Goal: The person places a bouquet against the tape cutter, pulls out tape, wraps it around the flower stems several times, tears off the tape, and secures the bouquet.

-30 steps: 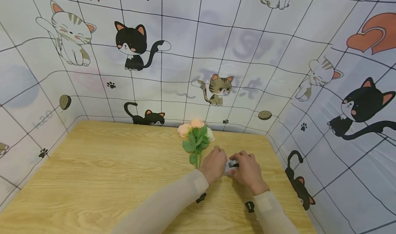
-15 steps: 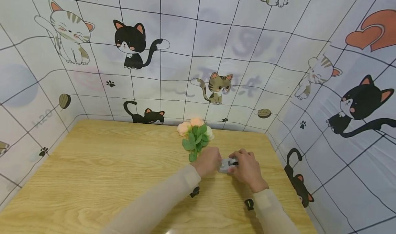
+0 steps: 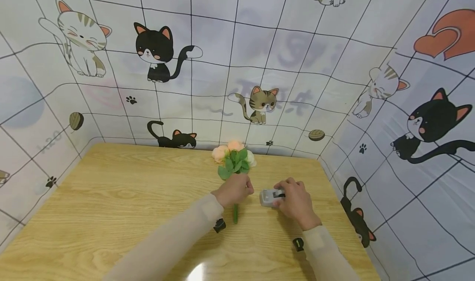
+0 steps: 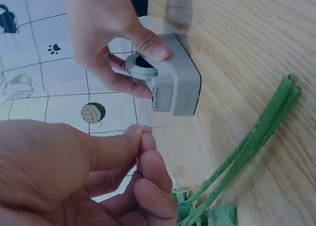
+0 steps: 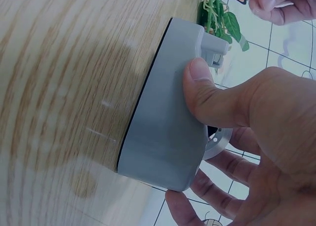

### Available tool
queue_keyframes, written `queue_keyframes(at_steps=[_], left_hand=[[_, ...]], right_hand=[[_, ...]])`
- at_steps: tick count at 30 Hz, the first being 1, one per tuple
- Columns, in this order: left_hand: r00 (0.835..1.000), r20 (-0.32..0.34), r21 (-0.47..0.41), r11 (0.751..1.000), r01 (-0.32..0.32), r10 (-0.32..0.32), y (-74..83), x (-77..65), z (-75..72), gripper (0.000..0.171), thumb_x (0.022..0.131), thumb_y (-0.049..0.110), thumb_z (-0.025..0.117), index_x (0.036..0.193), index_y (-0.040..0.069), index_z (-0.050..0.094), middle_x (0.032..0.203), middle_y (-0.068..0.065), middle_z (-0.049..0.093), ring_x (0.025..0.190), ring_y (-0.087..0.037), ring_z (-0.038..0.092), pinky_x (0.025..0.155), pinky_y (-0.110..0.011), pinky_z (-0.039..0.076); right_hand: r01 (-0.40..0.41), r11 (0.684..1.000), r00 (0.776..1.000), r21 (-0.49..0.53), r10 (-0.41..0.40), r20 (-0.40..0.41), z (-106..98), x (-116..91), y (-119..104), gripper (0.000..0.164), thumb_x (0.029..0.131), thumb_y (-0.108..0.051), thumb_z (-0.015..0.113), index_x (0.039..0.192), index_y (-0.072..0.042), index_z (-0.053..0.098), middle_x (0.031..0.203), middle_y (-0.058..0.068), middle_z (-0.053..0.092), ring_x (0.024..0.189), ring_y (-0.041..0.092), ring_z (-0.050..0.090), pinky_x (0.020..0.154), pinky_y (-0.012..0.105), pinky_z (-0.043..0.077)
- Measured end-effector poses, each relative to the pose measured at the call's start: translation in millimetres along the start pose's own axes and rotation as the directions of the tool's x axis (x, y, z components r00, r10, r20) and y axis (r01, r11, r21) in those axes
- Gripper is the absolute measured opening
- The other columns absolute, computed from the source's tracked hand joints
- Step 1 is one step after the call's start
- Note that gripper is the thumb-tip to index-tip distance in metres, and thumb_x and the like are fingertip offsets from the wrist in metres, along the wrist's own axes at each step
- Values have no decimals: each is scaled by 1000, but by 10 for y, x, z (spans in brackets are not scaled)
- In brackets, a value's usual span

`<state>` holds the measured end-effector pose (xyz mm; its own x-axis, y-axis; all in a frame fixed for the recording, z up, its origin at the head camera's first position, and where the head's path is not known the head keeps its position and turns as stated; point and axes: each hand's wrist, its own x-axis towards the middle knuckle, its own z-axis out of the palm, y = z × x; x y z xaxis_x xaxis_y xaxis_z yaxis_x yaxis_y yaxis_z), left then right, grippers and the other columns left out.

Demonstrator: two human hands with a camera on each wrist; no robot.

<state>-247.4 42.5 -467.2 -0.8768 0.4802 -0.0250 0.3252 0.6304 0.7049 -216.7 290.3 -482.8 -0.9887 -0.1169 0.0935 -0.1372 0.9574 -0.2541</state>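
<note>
A grey tape dispenser (image 3: 269, 197) stands on the right part of the wooden table. My right hand (image 3: 295, 202) grips it from its right side; in the right wrist view the thumb (image 5: 200, 83) presses on its near side and the other fingers reach round the far side. A roll of tape (image 4: 140, 67) shows in its top. To the left of the dispenser, my left hand (image 3: 234, 189) pinches thumb and forefinger together; what lies between the tips is barely visible and looks like clear tape. This hand hangs over the stems (image 4: 247, 149) of a bouquet.
The bouquet's peach and white flowers (image 3: 235, 146) lie toward the table's back edge, green leaves (image 3: 226, 170) below them. A cat-print sheet (image 3: 208, 66) walls the back and sides. Small black devices (image 3: 219, 225) sit under the wrists.
My left hand has drawn away from the dispenser toward the left, ending over the bouquet stems. The right hand has stayed on the dispenser, and more of the dispenser now shows.
</note>
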Motion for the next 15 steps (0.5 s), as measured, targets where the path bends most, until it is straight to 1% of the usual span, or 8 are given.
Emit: queue_keyframes(at_steps=[3, 4, 8, 9, 10, 11, 13, 15], left_hand=[[1000, -5, -21, 1000, -17, 17, -44, -40, -36, 19, 114, 11, 77, 96, 5, 80, 92, -10, 82, 67, -12, 59, 62, -28, 50], [1000, 9, -38, 999, 7, -7, 12, -78, -90, 18, 113, 9, 78, 97, 3, 80, 93, -12, 83, 68, -13, 60, 62, -27, 50], [1000, 6, -37, 999, 17, -17, -10, -115, -131, 17, 114, 10, 77, 99, 2, 81, 96, -16, 84, 71, -12, 59, 63, -23, 46], [1000, 6, -38, 999, 21, -20, -131, -38, -82, 18, 114, 12, 78, 96, 7, 81, 93, -10, 83, 70, -10, 60, 63, -23, 48], [1000, 4, -40, 999, 24, -24, -138, -43, -99, 18, 114, 12, 78, 97, 7, 81, 95, -10, 83, 72, -11, 62, 64, -26, 51], [1000, 3, -39, 999, 26, -26, -188, -17, -95, 17, 114, 13, 78, 98, 7, 81, 95, -10, 83, 73, -13, 64, 66, -28, 54], [1000, 0, -32, 999, 11, -11, -428, 103, -23, 19, 115, 18, 77, 98, 11, 82, 93, -3, 82, 73, -13, 66, 67, -32, 57], [1000, -6, -18, 1000, -14, 13, -746, 271, 63, 22, 115, 24, 78, 95, 18, 81, 89, 5, 80, 72, -11, 66, 68, -33, 59]], right_hand=[[5, 1000, 1000, -7, -5, -1, 10, 5, 0, 44, 95, -24, 101, 134, -14, 83, 143, 19, 73, 132, 51, 65, 89, 68, 65], [6, 1000, 1000, -10, -6, -3, 13, 5, 0, 44, 95, -24, 101, 134, -14, 83, 143, 19, 73, 133, 51, 65, 88, 68, 65], [4, 1000, 1000, -16, -4, -3, 22, 1, -1, 44, 94, -23, 101, 134, -14, 83, 143, 19, 73, 134, 52, 65, 89, 68, 65], [3, 1000, 1000, -16, -3, -3, 23, -1, -1, 45, 94, -23, 101, 134, -14, 83, 143, 19, 73, 135, 52, 64, 90, 68, 65], [2, 1000, 1000, -16, -2, -2, 24, -3, 0, 45, 95, -23, 101, 134, -14, 83, 143, 19, 73, 135, 52, 64, 90, 68, 65], [2, 1000, 1000, -17, -2, -1, 25, -3, 1, 45, 95, -23, 101, 134, -14, 83, 143, 19, 73, 135, 52, 64, 90, 68, 65], [1, 1000, 1000, -17, -1, -2, 24, -5, 3, 45, 94, -23, 101, 134, -14, 83, 143, 18, 73, 135, 51, 64, 90, 67, 65], [1, 1000, 1000, -15, -1, -3, 23, -5, 6, 45, 94, -23, 101, 134, -14, 83, 143, 18, 73, 135, 51, 64, 90, 67, 65]])
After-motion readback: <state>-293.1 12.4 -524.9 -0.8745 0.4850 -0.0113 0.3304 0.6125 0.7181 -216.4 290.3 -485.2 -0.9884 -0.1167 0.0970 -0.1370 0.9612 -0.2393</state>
